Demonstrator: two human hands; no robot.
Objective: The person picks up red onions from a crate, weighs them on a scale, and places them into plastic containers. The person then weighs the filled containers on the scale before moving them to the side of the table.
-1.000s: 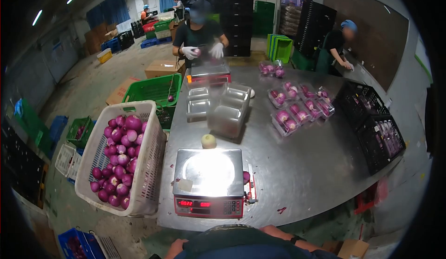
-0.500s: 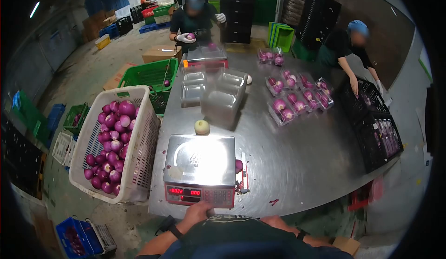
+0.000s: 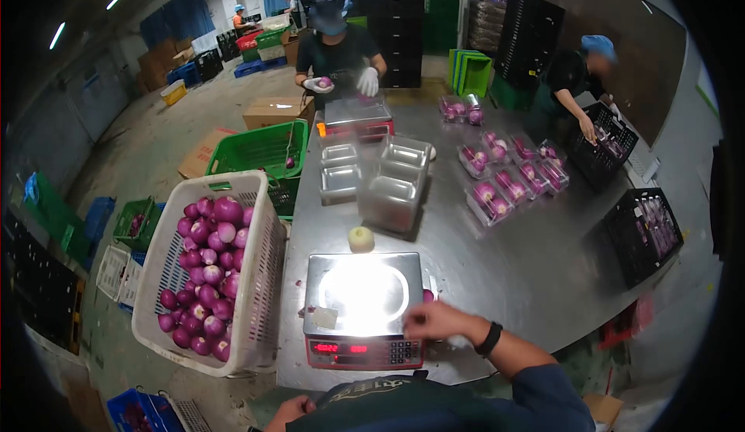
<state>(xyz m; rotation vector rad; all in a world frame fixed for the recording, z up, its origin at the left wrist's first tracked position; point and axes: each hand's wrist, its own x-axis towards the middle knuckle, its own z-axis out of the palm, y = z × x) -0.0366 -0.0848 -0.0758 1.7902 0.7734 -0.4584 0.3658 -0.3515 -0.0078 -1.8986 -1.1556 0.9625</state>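
My right hand [image 3: 441, 322] reaches over the right edge of a digital scale [image 3: 363, 353], above its keypad, with fingers curled downward; what they hold, if anything, is hidden. Just beyond that hand, a red onion [image 3: 428, 296] shows beside the scale. My left hand [image 3: 295, 410] rests low against my body, below the scale, its fingers mostly hidden. The scale's steel plate carries a pale paper label [image 3: 325, 319] at its front left, and its display glows red. A peeled, whitish onion [image 3: 361, 239] sits right behind the plate.
Left of the steel table [image 3: 497, 277] stands a white crate [image 3: 264, 277] full of red onions. Stacked clear trays [image 3: 396, 191] stand behind the scale, packed onion trays [image 3: 512, 176] farther right. One co-worker [image 3: 337, 52] stands opposite; another [image 3: 574, 83] handles a black crate [image 3: 601, 149].
My right hand has come up from my waist to the scale's right side. My left hand has drawn back from its front edge. The right co-worker's black crate has shifted away from the other one.
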